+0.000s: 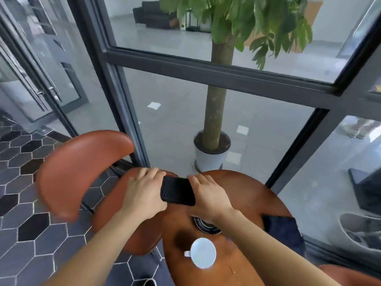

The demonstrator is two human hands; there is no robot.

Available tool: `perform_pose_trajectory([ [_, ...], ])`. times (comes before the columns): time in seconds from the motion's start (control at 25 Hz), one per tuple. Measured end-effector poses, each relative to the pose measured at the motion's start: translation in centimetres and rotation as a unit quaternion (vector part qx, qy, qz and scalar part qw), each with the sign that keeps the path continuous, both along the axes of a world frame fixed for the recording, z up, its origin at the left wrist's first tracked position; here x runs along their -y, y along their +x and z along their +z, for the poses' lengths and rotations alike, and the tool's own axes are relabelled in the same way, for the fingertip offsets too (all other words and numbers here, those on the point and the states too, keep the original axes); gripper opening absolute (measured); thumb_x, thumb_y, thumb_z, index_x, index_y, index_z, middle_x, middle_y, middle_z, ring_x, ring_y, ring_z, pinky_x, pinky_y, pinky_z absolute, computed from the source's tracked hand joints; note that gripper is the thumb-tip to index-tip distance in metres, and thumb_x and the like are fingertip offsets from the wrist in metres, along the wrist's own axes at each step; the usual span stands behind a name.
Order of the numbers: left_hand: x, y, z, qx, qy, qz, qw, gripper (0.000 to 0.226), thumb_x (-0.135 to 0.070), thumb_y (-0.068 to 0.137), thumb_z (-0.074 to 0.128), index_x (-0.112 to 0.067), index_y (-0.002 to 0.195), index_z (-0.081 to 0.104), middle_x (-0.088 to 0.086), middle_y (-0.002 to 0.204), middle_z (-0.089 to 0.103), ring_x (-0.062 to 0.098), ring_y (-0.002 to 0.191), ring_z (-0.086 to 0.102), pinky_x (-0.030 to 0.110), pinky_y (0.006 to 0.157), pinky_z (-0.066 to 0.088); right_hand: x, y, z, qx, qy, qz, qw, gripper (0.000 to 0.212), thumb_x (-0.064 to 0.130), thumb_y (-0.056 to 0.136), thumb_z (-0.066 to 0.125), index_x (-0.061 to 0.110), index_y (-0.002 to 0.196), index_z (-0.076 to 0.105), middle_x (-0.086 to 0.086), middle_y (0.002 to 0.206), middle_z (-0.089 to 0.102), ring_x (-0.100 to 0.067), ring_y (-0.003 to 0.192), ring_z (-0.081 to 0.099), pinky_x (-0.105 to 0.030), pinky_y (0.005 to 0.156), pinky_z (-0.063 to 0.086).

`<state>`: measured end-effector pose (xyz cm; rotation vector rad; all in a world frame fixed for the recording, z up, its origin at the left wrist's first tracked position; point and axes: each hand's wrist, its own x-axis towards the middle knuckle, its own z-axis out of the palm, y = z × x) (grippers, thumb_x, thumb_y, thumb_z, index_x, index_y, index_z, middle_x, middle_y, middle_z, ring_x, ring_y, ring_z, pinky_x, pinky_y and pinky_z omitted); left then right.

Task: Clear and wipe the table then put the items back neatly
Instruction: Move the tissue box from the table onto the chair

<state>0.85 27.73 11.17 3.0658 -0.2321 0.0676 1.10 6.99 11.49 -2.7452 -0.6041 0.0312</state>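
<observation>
A black rectangular tray-like item (177, 190) is held by both hands over the far left edge of the round wooden table (247, 195). My left hand (144, 188) grips its left side and my right hand (208, 195) grips its right side. A white mug (203, 252) stands on the table near me. A dark round dish (206, 226) lies partly hidden under my right forearm. A dark flat object (282, 226), like a notebook or cloth, rests at the table's right edge.
A brown leather chair (82, 172) stands to the left of the table, its seat under my left hand. A glass wall with dark frames (206, 71) runs just behind the table. A potted tree (212, 149) stands beyond the glass. Hexagon floor tiles (31, 223) lie at left.
</observation>
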Motion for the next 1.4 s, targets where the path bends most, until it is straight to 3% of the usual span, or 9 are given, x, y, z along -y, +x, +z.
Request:
perform_pose_trajectory([
  [0.2,-7.6,-0.4,-3.5,-0.034,-0.001,0.078,0.996,0.078,-0.04,0.064,0.078,-0.024,0.136,0.054,-0.007,0.133,0.053,0.025,0.127,0.046,0.044,0.085,0.047,-9.0,2.0,-3.2,-0.024,-0.041,0.032,0.998,0.066,0.024,0.073,0.073,0.019,0.133,0.046,0.0,0.128,0.056,-0.027,0.117,0.051,-0.038,0.082,0.054],
  [0.48,-15.7,0.6,-10.4,-0.081,-0.025,0.14,0.987,0.073,-0.033,0.047,0.085,-0.02,0.116,0.064,-0.003,0.111,0.06,0.029,0.106,0.057,0.046,0.069,0.049,-18.3,5.0,-9.5,-0.072,-0.093,0.077,0.99,0.057,0.016,0.075,0.068,0.016,0.126,0.045,-0.003,0.121,0.055,-0.029,0.11,0.05,-0.035,0.08,0.047],
  [0.6,-18.5,1.4,-14.4,-0.114,-0.034,0.159,0.98,0.072,-0.031,0.044,0.085,-0.02,0.112,0.063,-0.001,0.107,0.059,0.03,0.101,0.057,0.046,0.066,0.048,-21.6,6.4,-13.3,-0.09,-0.121,0.103,0.983,0.062,0.012,0.074,0.068,0.015,0.13,0.042,-0.005,0.121,0.054,-0.031,0.11,0.05,-0.036,0.083,0.048],
  [0.72,-20.5,2.2,-18.0,-0.152,-0.041,0.167,0.973,0.071,-0.031,0.048,0.081,-0.021,0.115,0.061,-0.001,0.11,0.057,0.03,0.105,0.055,0.044,0.067,0.047,-23.8,7.3,-16.8,-0.125,-0.14,0.118,0.975,0.077,0.013,0.075,0.069,0.018,0.143,0.032,-0.006,0.128,0.049,-0.032,0.116,0.045,-0.039,0.087,0.051],
  [0.96,-24.2,4.4,-24.4,-0.211,-0.059,0.18,0.959,0.067,-0.031,0.064,0.075,-0.023,0.126,0.053,-0.001,0.12,0.051,0.028,0.113,0.048,0.044,0.078,0.043,-27.9,10.4,-23.3,-0.193,-0.162,0.134,0.958,0.074,0.015,0.076,0.073,0.023,0.138,0.032,-0.003,0.124,0.048,-0.03,0.118,0.042,-0.04,0.083,0.053],
  [1.2,-25.8,8.7,-28.8,-0.211,-0.076,0.178,0.958,0.071,-0.037,0.07,0.077,-0.024,0.133,0.047,0.0,0.128,0.048,0.026,0.121,0.043,0.045,0.087,0.043,-29.8,15.1,-27.7,-0.221,-0.158,0.105,0.957,0.078,0.011,0.076,0.072,0.027,0.142,0.034,0.0,0.128,0.047,-0.028,0.125,0.036,-0.043,0.087,0.056],
  [1.4,-26.1,12.2,-31.7,-0.211,-0.063,0.166,0.961,0.072,-0.04,0.074,0.075,-0.024,0.136,0.043,0.0,0.128,0.045,0.026,0.122,0.042,0.044,0.09,0.043,-30.2,18.0,-31.0,-0.232,-0.143,0.063,0.96,0.081,0.007,0.076,0.069,0.031,0.145,0.033,0.007,0.137,0.043,-0.025,0.135,0.029,-0.042,0.078,0.059],
])
